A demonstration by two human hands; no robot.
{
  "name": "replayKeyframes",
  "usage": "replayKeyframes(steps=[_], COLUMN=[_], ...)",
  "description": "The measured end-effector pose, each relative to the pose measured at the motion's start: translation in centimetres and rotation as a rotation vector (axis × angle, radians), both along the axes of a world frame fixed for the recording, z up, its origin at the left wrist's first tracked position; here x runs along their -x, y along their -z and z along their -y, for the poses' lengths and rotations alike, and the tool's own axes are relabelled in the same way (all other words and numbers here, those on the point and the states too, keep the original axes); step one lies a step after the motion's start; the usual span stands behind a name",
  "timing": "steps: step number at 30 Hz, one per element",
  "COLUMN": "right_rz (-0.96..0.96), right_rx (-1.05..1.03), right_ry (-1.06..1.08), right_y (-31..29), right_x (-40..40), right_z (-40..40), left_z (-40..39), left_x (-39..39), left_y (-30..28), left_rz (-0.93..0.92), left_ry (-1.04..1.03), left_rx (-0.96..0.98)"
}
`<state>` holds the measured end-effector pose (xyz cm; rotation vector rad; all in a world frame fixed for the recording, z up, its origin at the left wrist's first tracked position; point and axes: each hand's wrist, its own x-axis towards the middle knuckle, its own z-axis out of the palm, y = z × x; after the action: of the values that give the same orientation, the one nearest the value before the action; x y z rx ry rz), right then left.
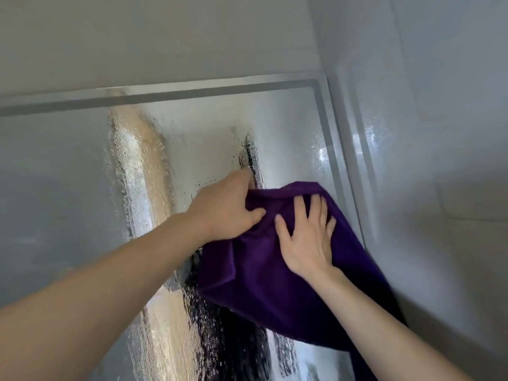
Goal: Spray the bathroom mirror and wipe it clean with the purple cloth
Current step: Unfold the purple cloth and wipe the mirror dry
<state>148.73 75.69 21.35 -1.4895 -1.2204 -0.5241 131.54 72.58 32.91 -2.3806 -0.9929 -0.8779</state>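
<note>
The deep purple terry cloth (277, 265) lies spread against the upper right part of the wet, droplet-streaked bathroom mirror (68, 174), close to the mirror's grey bevelled frame edge (334, 160) and hanging down toward the lower right. The right hand (308, 235) presses flat on the cloth with fingers straight and splayed, holding nothing. The left hand (225, 207) grips the cloth's upper left edge, thumb curled into a fold, fingertips reaching onto the glass. Spray beads and runs cover the glass to the left and below, so spraying looks done and wiping is the step in hand, at an early stage. The next move likely calls for firm, even pressure and a sweep leftward and down across the streaks. Glossy pale wall tiles (439, 133) flank the mirror on the right
</note>
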Motion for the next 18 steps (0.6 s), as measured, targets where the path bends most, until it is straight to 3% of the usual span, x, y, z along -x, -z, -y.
replayKeyframes(steps=[5,9,14,18], right_rz=[0.068,0.244,0.479,0.294], right_rx=[-0.014,0.055,0.128,0.249], right_ry=[0.109,0.236,0.112,0.16], right_y=[-4.9,-6.9,-1.2,2.9], right_x=[0.7,3.6,4.6,-0.4], right_z=[-1.6,-2.5,-1.6,-0.4], left_z=[-1.5,-2.1,-4.3,-5.6], left_x=[2.9,5.4,6.8,6.6], left_y=[0.2,-1.5,-1.9,-1.3], left_rz=[-0.083,-0.044,-0.12,-0.195], left_ry=[0.023,-0.111,-0.267,-0.322], left_rx=[-0.068,-0.199,-0.159,-0.224])
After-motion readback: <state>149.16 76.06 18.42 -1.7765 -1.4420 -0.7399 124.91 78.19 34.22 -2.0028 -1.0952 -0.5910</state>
